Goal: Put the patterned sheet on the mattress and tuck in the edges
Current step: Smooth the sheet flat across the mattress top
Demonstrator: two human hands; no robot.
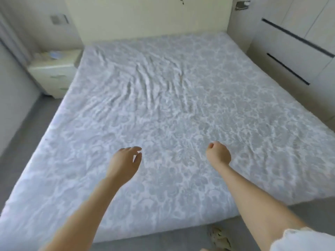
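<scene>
The sheet lies spread over the whole mattress, which is hidden under it, with wrinkles in the middle toward the headboard. Both hands are over the sheet near the foot edge. The left hand has loosely bent fingers and holds nothing. The right hand is curled into a fist and holds nothing. A nightstand stands at the far left corner, and drawers along the right edge.
</scene>
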